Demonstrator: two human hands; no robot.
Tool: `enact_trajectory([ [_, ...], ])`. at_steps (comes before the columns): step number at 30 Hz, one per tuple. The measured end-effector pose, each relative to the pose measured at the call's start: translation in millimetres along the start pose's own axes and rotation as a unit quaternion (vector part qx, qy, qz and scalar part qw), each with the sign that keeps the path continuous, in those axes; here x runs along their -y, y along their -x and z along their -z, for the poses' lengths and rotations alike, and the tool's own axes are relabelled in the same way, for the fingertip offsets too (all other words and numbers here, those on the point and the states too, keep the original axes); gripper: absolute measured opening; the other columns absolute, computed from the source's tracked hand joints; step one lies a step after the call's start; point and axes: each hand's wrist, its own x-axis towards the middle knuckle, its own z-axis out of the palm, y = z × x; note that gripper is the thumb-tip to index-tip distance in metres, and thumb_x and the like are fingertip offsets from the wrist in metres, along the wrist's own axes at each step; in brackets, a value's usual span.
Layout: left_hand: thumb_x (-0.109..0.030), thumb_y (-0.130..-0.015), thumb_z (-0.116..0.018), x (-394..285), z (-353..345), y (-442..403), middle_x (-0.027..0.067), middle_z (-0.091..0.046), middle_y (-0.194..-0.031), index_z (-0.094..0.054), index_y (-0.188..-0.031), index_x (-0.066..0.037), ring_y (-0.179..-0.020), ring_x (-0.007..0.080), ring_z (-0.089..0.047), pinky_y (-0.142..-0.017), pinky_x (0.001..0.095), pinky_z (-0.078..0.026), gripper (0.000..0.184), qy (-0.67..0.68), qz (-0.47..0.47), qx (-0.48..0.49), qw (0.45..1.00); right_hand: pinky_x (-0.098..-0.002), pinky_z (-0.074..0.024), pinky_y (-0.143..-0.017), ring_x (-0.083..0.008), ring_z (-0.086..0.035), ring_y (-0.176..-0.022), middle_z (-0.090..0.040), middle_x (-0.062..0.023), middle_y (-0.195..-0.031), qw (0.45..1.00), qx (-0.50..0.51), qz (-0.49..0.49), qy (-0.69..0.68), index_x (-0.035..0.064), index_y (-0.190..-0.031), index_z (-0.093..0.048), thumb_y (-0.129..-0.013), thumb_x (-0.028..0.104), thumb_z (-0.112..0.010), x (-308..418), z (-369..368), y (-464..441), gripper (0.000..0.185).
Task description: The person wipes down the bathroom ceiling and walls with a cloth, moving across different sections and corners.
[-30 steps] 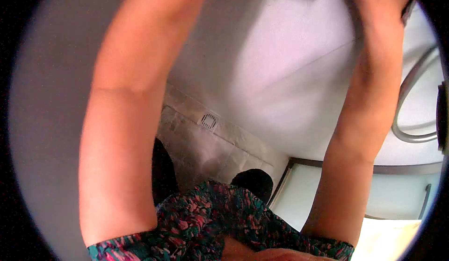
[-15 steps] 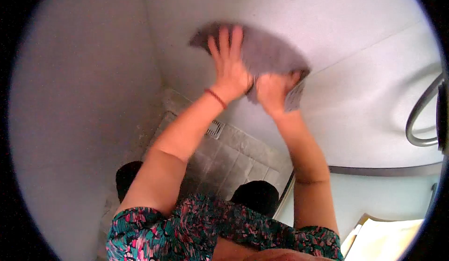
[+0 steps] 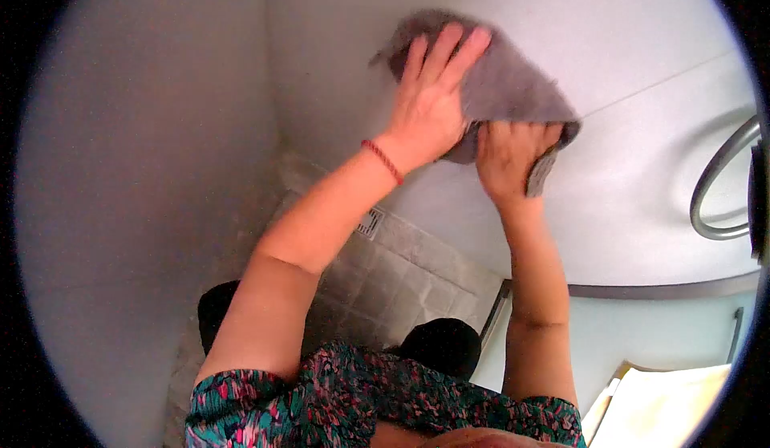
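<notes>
Two short sleeves (image 3: 241, 396): they are nearest to the person's eyes, with a pattern of green, pink and dark colours.
Left hand (image 3: 429, 115): it lies upon the grey cloth (image 3: 517, 83), fingers spread wide; a red bracelet (image 3: 382, 161) goes around the wrist. No fingertip hooks over the edge, so I judge the cloth could slide away if the pressure becomes weak.
Right hand (image 3: 505, 167): it is lower than the left, and its fingertips go under a fold of the cloth; I cannot tell whether they grip.
Grey cloth: it seems to rest against the pale wall (image 3: 634, 39). One loose end hangs beside the right wrist; it could bunch up, I think, if the hands push unevenly.
Curved grey tube (image 3: 699, 195): it stands apart from the right hand; a wide swing of that arm could perhaps knock it.
Tiled floor (image 3: 389, 275): it is far below, with a drain (image 3: 369, 222) near the wall. If the tiles are wet, which I cannot tell, a foot could slip.
</notes>
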Motion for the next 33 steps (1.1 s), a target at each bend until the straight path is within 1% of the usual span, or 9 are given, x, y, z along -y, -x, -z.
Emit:
enact_trajectory([
  [4, -0.001, -0.075, -0.049, 2.3, 1.6, -16.2, 0.0038, -0.039, -0.137, -0.053, -0.113, 0.004, -0.123, 0.0287, -0.035, -0.100, 0.0491, -0.027, 0.039, 0.038, -0.009, -0.088, 0.995, -0.0521, -0.0289, -0.091, -0.0375, -0.047, -0.105, -0.055, -0.0161, -0.111, 0.986, -0.157, 0.034, 0.034, 0.0033, -0.098, -0.061, -0.070, 0.012, -0.059, 4.9, -13.4, -32.3, 0.030],
  [8, -0.007, -0.075, -0.051, 11.0, -6.5, 6.7, 0.0036, -0.036, -0.138, -0.053, -0.114, 0.001, -0.124, 0.0290, -0.034, -0.099, 0.0524, -0.025, 0.040, 0.052, 0.040, -0.071, 0.995, -0.0533, -0.0324, -0.088, -0.0343, -0.051, -0.108, -0.061, -0.0151, -0.104, 0.988, -0.144, -0.008, 0.063, 0.0076, -0.094, -0.066, -0.074, 0.020, -0.055, 17.5, -27.1, -16.3, 0.026],
  [13, -0.025, -0.072, -0.065, 7.0, -21.2, 95.3, 0.0201, -0.021, -0.142, -0.033, -0.128, 0.008, -0.126, 0.0444, -0.022, -0.101, 0.0620, -0.015, 0.073, -0.104, 0.046, 0.050, 0.992, -0.0507, -0.0321, -0.087, -0.0344, -0.049, -0.103, -0.058, -0.0153, -0.100, 0.994, 0.107, -0.020, -0.033, 0.0064, -0.088, -0.063, -0.071, 0.014, -0.060, 16.2, -51.6, 62.3, 0.019],
  [16, -0.016, -0.070, -0.061, 4.9, -15.3, 114.9, 0.0149, -0.031, -0.133, -0.058, -0.096, 0.009, -0.121, 0.0383, -0.029, -0.097, 0.0605, -0.023, 0.036, -0.128, 0.097, 0.143, 0.977, -0.0533, -0.0313, -0.087, -0.0336, -0.050, -0.102, -0.059, -0.0151, -0.092, 0.966, 0.251, -0.017, -0.060, 0.0079, -0.081, -0.063, -0.072, 0.018, -0.061, 17.8, -47.4, 76.2, 0.013],
  [17, -0.016, -0.070, -0.061, -2.3, -11.8, 110.7, 0.0149, -0.031, -0.133, -0.058, -0.096, 0.009, -0.121, 0.0383, -0.029, -0.097, 0.0605, -0.023, 0.036, -0.129, 0.093, 0.140, 0.977, -0.0533, -0.0313, -0.087, -0.0336, -0.050, -0.102, -0.059, -0.0151, -0.092, 0.967, 0.246, -0.018, -0.058, 0.0079, -0.081, -0.063, -0.072, 0.018, -0.061, 14.7, -39.1, 75.1, 0.013],
  [19, -0.014, -0.071, -0.060, -4.3, -4.0, 105.9, 0.0134, -0.031, -0.137, -0.060, -0.089, 0.008, -0.123, 0.0374, -0.030, -0.098, 0.0590, -0.024, 0.029, -0.106, 0.073, 0.143, 0.981, -0.0546, -0.0300, -0.089, -0.0336, -0.050, -0.102, -0.060, -0.0143, -0.090, 0.997, 0.043, 0.051, -0.032, 0.0073, -0.082, -0.064, -0.073, 0.020, -0.062, 12.1, -30.1, 63.3, 0.015],
  [23, -0.010, -0.073, -0.056, -18.4, 10.5, 34.4, 0.0105, -0.037, -0.137, -0.060, -0.085, 0.006, -0.123, 0.0345, -0.035, -0.097, 0.0553, -0.030, 0.020, -0.065, 0.002, 0.034, 0.997, -0.0546, -0.0277, -0.092, -0.0349, -0.050, -0.103, -0.060, -0.0140, -0.097, 0.997, 0.021, 0.029, 0.063, 0.0061, -0.091, -0.063, -0.073, 0.021, -0.062, -2.2, 5.3, 15.0, 0.023],
  [25, -0.008, -0.072, -0.056, -21.8, 10.4, 6.7, 0.0113, -0.040, -0.135, -0.060, -0.083, 0.005, -0.121, 0.0341, -0.038, -0.095, 0.0556, -0.032, 0.017, -0.039, -0.019, -0.041, 0.998, -0.0560, -0.0263, -0.093, -0.0363, -0.048, -0.107, -0.059, -0.0139, -0.103, 0.991, -0.092, 0.045, 0.085, 0.0079, -0.099, -0.063, -0.071, 0.020, -0.064, -10.2, 5.2, -10.3, 0.030],
  [33, -0.002, -0.070, -0.057, -11.1, 17.5, 40.4, 0.0130, -0.045, -0.131, -0.059, -0.084, 0.005, -0.120, 0.0337, -0.041, -0.094, 0.0546, -0.034, 0.015, 0.011, 0.014, -0.031, 0.999, -0.0582, -0.0216, -0.098, -0.0345, -0.043, -0.117, -0.054, -0.0116, -0.120, 0.997, 0.005, 0.058, 0.045, 0.0115, -0.113, -0.059, -0.071, 0.025, -0.061, 0.9, -5.1, 14.4, 0.045],
])
